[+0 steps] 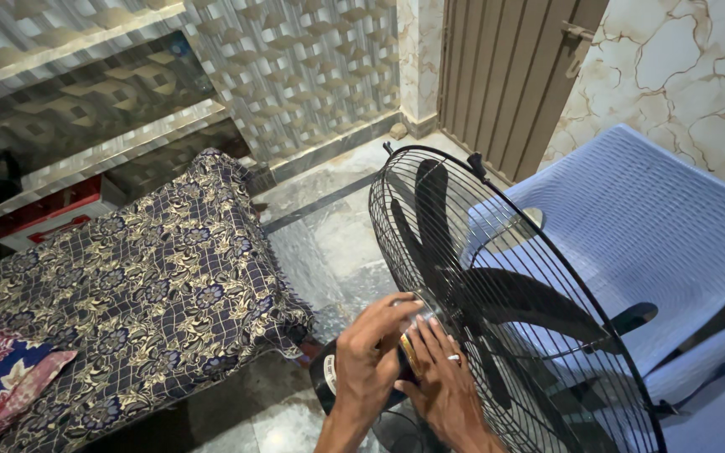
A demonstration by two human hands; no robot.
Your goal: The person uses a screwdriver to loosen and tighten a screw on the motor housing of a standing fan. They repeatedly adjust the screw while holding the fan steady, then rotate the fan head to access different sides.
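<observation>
Both hands worked near fan (497,285) hub: left hand (368,356) fingers clamped on motor housing (326,379), right hand (442,377) fingers together, flat against grille; steady grip advisable.

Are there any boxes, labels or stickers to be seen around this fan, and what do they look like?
Box: flat red and white carton, on the floor behind the patterned bed cover, partly hidden.
Motor label: small white oval patch on the black motor housing, beside the left hand.
Hub badge: small gold patch at the fan's centre, between both hands, right hand below it.
</observation>
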